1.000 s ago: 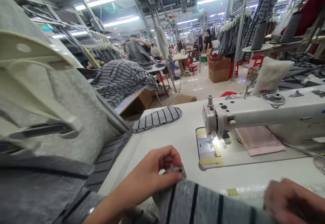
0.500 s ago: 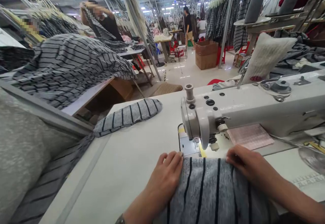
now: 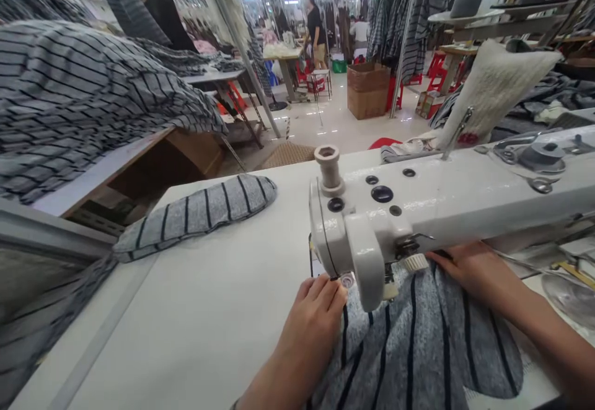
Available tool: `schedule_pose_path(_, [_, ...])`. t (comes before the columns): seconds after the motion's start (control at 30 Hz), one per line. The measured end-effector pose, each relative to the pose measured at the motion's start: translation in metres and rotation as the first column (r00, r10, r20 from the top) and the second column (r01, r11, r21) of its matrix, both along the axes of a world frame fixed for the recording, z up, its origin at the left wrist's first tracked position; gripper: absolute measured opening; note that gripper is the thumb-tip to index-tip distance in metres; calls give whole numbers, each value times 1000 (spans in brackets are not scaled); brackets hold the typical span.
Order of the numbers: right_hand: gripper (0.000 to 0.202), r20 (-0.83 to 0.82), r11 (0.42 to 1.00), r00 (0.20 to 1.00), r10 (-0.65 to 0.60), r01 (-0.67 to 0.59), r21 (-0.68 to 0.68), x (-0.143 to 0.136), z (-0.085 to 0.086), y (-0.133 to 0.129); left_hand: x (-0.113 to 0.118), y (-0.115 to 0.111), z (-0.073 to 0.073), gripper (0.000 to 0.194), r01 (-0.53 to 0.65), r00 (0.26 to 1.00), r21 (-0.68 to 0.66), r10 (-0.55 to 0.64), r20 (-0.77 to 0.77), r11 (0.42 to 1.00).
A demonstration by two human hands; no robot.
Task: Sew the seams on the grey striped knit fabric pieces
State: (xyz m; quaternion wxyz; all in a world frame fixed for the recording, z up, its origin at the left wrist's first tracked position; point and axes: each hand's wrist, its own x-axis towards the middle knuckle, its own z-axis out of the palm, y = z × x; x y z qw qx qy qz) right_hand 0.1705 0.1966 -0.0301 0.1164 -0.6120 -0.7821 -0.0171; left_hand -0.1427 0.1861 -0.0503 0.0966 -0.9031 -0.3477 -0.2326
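A grey fabric piece with black stripes (image 3: 400, 335) lies on the sewing machine's bed, its far edge under the machine head (image 3: 367, 236). My left hand (image 3: 318, 311) is closed on the fabric's left edge, just left of the needle area, fingertips close to the presser foot. To the right of the head, my right hand (image 3: 469, 267) grips the same fabric's far right part; its fingertips are partly hidden behind the tension knob (image 3: 415, 262). The machine head hides the fabric's far edge and the needle.
A folded striped fabric piece (image 3: 199, 215) lies on the white table (image 3: 223, 311) to the left. Beyond it, a large striped cloth heap (image 3: 93, 94) covers another table. A cardboard box (image 3: 368, 91) stands on the floor. Co-workers are farther back.
Both hands have pushed the striped fabric forward, so its edge is now under the machine head. The right hand went behind the tension knob and covers the pink cloth. The view shifted closer.
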Motion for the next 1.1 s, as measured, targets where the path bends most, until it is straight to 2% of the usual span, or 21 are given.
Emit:
schedule_pose_path(0.3, [24, 24, 998, 999, -37, 36, 55, 1, -8, -4, 4, -1, 0, 32, -49, 998, 20, 49, 29, 999])
schedule_pose_path(0.47, [26, 80, 991, 993, -84, 75, 106, 2, -19, -5, 5, -2, -5, 31, -65, 998, 44, 64, 27, 997])
schedule_pose_path(0.57, [25, 114, 989, 986, -121, 111, 93, 2, -23, -5, 5, -2, -8, 32, -85, 996, 59, 85, 10, 995])
schedule_pose_path(0.83, [23, 143, 985, 981, -129, 110, 134, -5, -22, -5, 4, -2, -3, 30, -73, 997, 53, 73, 9, 996])
schedule_pose_path(1.1, [24, 135, 984, 983, -122, 102, 143, -6, -23, -3, 2, -1, -9, 26, -85, 996, 39, 86, -34, 996])
